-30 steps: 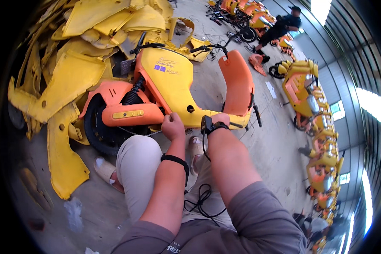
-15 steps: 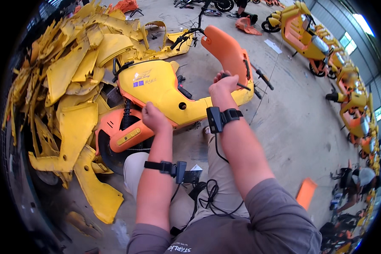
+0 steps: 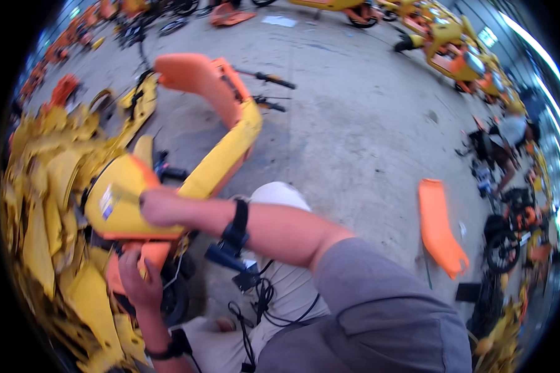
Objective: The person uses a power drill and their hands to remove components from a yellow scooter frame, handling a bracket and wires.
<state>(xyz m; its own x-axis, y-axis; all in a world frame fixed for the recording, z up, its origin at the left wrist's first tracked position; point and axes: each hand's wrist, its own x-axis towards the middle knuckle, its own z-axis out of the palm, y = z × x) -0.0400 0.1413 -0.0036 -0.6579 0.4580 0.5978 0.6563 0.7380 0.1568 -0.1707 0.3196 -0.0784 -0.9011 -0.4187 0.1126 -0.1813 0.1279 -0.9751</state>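
A stripped scooter lies on its side in front of me, with a yellow body cover [image 3: 115,202], an orange lower panel [image 3: 149,253] and an orange front shield [image 3: 199,78]. My right hand [image 3: 158,208] reaches across to the left and grips the yellow cover near its small sticker. A black band sits on that wrist. My left hand [image 3: 137,280] is below it, its fingers closed on the edge of the orange lower panel beside the black wheel [image 3: 174,298].
A heap of loose yellow plastic panels [image 3: 40,224] fills the left side. A loose orange panel [image 3: 438,227] lies on the concrete to the right. Black cables [image 3: 258,301] hang over my lap. Another person [image 3: 510,133] crouches among parked scooters [image 3: 445,37] at the far right.
My right hand has left the scooter's orange end and crossed over to the yellow cover. My left hand has dropped to the orange lower panel. The view has swung to the right.
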